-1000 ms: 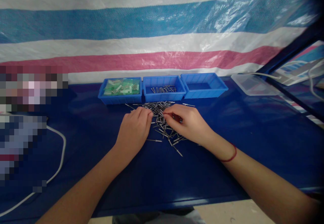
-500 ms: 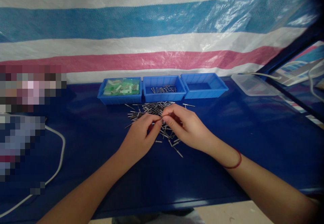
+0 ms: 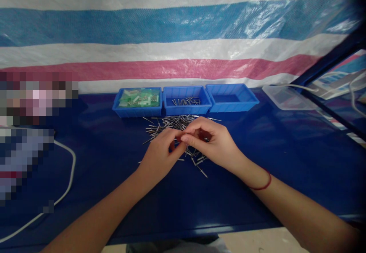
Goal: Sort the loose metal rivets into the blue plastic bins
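My left hand (image 3: pixel 161 152) and my right hand (image 3: pixel 215 142) meet above a loose heap of blind rivets (image 3: pixel 175 122) on the blue table. Thumb and forefinger of each hand are pinched, with the fingertips of both touching or nearly so. Whatever lies between them is hidden by the fingers. Part of the heap is covered by the hands, and a few rivets lie scattered around it, one at its near right edge (image 3: pixel 203 172). Just behind, a middle blue bin (image 3: pixel 187 110) contains several rivets (image 3: pixel 187 101).
The left blue bin (image 3: pixel 138 112) holds a green-tinted plastic bag (image 3: pixel 140 97) with small metal pieces. A right blue bin (image 3: pixel 233 107) adjoins the middle one. Further right lies a clear plastic lid or tray (image 3: pixel 288 98). A white cable (image 3: pixel 72 169) curves along the left side.
Both hands remain together over the heap. My right thumb and fingers have shifted slightly over the left fingertips. A thin piece now shows left of my left hand.
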A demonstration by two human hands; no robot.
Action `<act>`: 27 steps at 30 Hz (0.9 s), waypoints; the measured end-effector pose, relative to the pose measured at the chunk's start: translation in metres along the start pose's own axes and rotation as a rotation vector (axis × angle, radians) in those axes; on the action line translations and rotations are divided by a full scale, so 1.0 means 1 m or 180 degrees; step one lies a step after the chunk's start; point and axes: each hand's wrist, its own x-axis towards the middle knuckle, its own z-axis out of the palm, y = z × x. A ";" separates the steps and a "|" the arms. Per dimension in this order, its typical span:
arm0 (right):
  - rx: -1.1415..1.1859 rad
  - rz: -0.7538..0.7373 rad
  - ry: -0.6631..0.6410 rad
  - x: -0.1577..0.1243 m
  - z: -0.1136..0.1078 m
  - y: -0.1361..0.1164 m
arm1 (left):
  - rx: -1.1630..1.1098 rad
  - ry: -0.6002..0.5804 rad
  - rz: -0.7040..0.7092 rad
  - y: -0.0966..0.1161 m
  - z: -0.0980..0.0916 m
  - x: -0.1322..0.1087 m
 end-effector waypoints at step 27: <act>-0.1796 -0.0505 0.0613 0.073 -0.004 0.025 | 0.0392 0.0142 0.0312 -0.008 -0.014 -0.003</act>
